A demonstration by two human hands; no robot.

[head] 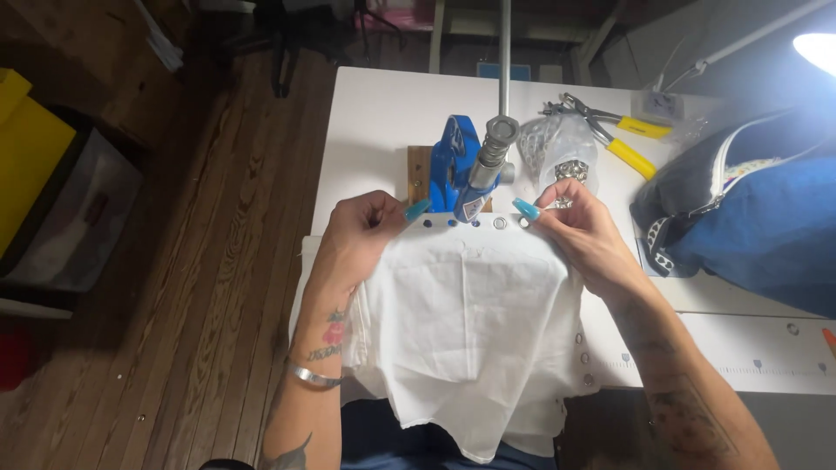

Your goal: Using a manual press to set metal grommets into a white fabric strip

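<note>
A white cloth (pixel 466 322) lies over the near edge of a white table (pixel 383 122) and hangs toward my lap. Its far edge carries a row of small holes and one metal eyelet (pixel 500 224). My left hand (pixel 361 239) pinches that edge at the left. My right hand (pixel 579 231) pinches it at the right. Between my hands stands a blue hand press (pixel 466 170) on a wooden base, its head just above the cloth edge, with a long metal lever rising from it.
A clear bag of metal eyelets (pixel 562 152) sits right of the press. Yellow-handled pliers (pixel 623 139) lie behind it. A blue fabric bag (pixel 749 218) fills the right side. A lamp (pixel 819 48) glares top right. Wooden floor and a yellow-lidded bin (pixel 52 200) are left.
</note>
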